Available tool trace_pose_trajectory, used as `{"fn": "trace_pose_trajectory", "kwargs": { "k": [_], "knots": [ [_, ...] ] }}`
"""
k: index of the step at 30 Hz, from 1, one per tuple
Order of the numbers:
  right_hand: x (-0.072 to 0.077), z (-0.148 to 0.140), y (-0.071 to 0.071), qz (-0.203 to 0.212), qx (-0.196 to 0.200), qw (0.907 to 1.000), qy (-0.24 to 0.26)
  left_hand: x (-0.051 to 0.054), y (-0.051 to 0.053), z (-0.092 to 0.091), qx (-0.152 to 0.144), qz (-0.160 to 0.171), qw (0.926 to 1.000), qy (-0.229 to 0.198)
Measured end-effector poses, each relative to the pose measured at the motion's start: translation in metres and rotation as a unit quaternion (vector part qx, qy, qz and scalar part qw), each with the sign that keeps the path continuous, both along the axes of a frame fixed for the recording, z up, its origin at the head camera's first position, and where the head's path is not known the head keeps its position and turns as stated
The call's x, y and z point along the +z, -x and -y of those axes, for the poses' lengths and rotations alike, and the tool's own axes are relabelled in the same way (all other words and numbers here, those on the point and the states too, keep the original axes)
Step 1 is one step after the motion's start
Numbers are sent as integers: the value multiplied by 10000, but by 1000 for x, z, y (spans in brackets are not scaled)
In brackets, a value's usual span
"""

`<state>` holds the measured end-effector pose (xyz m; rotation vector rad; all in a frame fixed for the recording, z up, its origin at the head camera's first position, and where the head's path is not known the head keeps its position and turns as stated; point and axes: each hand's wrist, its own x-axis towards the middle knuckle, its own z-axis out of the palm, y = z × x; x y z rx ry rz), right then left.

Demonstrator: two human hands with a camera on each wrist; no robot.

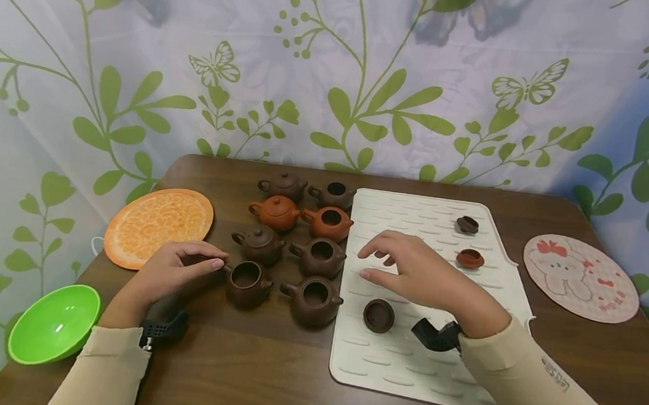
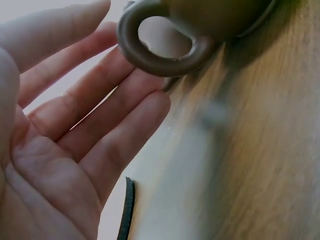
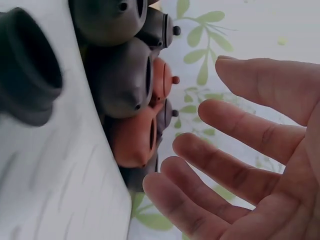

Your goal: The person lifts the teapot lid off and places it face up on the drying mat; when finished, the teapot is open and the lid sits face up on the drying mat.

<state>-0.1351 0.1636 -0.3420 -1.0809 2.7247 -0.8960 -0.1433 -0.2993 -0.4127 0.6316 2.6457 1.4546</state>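
Observation:
My left hand [image 1: 179, 273] is at the handle of a dark brown lidless teapot [image 1: 247, 296] in the front left of the group. In the left wrist view its fingers are extended beside the teapot handle [image 2: 165, 66], not wrapped round it; whether they touch is unclear. Over the white mat [image 1: 362, 362] hovers my right hand [image 1: 418, 270], fingers apart and holding nothing. A dark lid [image 1: 379, 316] lies below it on the mat. To its right are an orange-red lid [image 1: 469, 259] and another dark lid [image 1: 467, 225].
Teapots stand in two columns. Left column: lidded dark teapot [image 1: 258, 245], lidded orange-red teapot [image 1: 274, 213]. Right column: several lidless ones, including an orange-red teapot [image 1: 322, 228] and a dark teapot [image 1: 308, 312]. An orange-slice mat [image 1: 158, 225], green bowl [image 1: 54, 326] and pink mat [image 1: 581, 279] flank them.

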Motion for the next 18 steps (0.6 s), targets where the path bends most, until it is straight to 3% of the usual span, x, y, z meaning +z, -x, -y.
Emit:
{"fn": "trace_pose_trajectory", "kwargs": {
  "k": [3, 9, 14, 18],
  "knots": [
    [6, 13, 6, -100, 226, 9997, -60, 2, 1, -3, 63, -11, 10000, -37],
    [17, 46, 17, -120, 703, 9973, -171, 11, 7, -9, 458, -333, 9983, -140],
    [21, 73, 30, -81, 894, 9948, -488, 22, 21, -17, 548, -346, 9972, -367],
    [24, 96, 44, 97, 928, 9935, -658, 22, 38, -20, 518, -222, 9982, -193]
  ]
}}
